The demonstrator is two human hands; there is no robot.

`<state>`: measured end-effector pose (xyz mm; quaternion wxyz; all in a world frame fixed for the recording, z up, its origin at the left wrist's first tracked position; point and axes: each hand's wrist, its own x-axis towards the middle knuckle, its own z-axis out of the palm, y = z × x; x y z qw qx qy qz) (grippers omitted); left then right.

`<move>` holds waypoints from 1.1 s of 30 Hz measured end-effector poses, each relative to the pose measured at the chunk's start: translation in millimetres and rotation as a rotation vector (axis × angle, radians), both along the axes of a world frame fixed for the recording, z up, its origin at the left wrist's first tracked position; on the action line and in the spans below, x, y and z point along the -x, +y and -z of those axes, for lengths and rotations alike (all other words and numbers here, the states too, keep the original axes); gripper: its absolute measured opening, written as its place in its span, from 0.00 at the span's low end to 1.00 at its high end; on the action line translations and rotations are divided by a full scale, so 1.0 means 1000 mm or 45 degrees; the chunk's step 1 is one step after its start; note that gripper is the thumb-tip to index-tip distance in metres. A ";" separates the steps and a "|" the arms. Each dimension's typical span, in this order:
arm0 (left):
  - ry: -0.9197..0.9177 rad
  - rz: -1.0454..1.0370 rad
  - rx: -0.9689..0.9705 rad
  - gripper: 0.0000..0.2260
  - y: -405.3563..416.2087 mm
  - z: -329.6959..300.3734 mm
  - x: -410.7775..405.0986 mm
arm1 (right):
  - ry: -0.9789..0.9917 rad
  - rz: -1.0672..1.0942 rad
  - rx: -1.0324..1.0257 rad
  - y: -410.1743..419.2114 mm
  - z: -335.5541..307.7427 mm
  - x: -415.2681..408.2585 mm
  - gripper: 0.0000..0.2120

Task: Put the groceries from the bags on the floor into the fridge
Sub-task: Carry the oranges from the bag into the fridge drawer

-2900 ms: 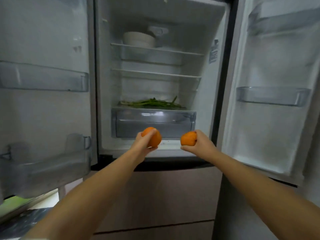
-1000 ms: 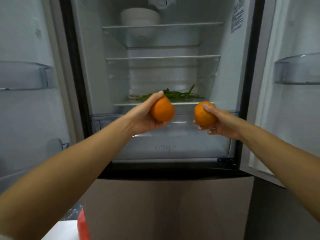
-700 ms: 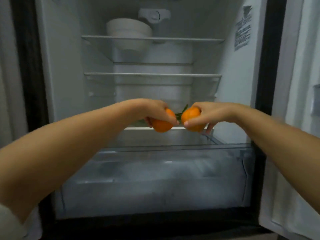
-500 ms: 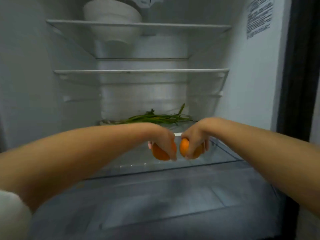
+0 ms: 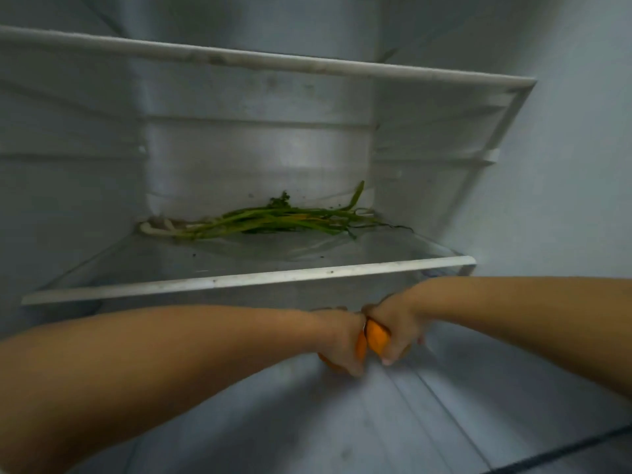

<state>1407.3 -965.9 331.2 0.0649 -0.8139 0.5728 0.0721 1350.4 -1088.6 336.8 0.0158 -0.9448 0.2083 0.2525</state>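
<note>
We are lowering 2 oranges into the open crisper drawer [image 5: 393,422] under the glass shelf [image 5: 239,278], one per hand. The left hand [image 5: 342,340] is grasping the left orange [image 5: 359,345] from above, fingers curled down around it. The right hand [image 5: 396,331] is grasping the right orange [image 5: 376,338] the same way. Both grips are clenched on fruit and the 2 oranges are touching.

Risks, as we are judging them:
- Releasing above the drawer floor: round fruit is going to roll and knock the drawer wall.
- Knuckles are passing just under the shelf lip, so lifting out carelessly is risking a bump.
- Whether the oranges are resting on the drawer floor, we cannot tell; the hands are hiding the undersides.

The oranges are looking bright, smooth and firm, mostly covered by fingers. The greens [image 5: 273,218] are lying on the shelf above, well apart from the hands.
</note>
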 end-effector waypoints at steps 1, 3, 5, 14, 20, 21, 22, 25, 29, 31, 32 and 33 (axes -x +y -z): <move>0.003 0.010 0.011 0.30 0.000 0.002 0.000 | -0.021 -0.019 -0.006 -0.001 0.002 0.001 0.32; 0.018 -0.007 0.022 0.35 0.000 0.004 0.000 | -0.046 -0.025 -0.038 -0.002 0.003 0.002 0.33; 0.011 -0.035 0.012 0.38 0.003 0.001 0.003 | -0.047 0.004 -0.057 -0.002 0.003 0.001 0.37; -0.069 -0.217 -0.322 0.34 0.027 -0.070 0.027 | 0.231 0.457 -0.048 0.024 -0.072 0.020 0.46; 0.110 -0.476 0.028 0.10 0.093 -0.132 0.064 | -0.197 0.078 0.022 0.095 -0.130 0.074 0.23; 0.073 -0.503 0.145 0.10 0.109 -0.138 0.075 | -0.315 -0.020 0.066 0.109 -0.135 0.084 0.19; 0.025 -0.525 0.263 0.10 0.127 -0.142 0.088 | -0.430 -0.123 0.134 0.124 -0.137 0.096 0.16; -0.206 -0.572 0.600 0.12 0.186 -0.144 0.127 | -0.803 -0.429 0.468 0.162 -0.134 0.130 0.15; -0.328 -0.718 0.895 0.12 0.268 -0.112 0.180 | -1.287 -0.615 0.247 0.216 -0.095 0.175 0.17; -0.323 -0.783 0.955 0.10 0.306 -0.087 0.212 | -1.352 -0.671 0.134 0.243 -0.069 0.198 0.18; -0.329 -0.818 0.966 0.10 0.324 -0.073 0.228 | -1.362 -0.681 0.073 0.258 -0.057 0.209 0.19; -0.342 -0.851 0.980 0.09 0.342 -0.058 0.245 | -1.374 -0.692 -0.005 0.272 -0.045 0.218 0.19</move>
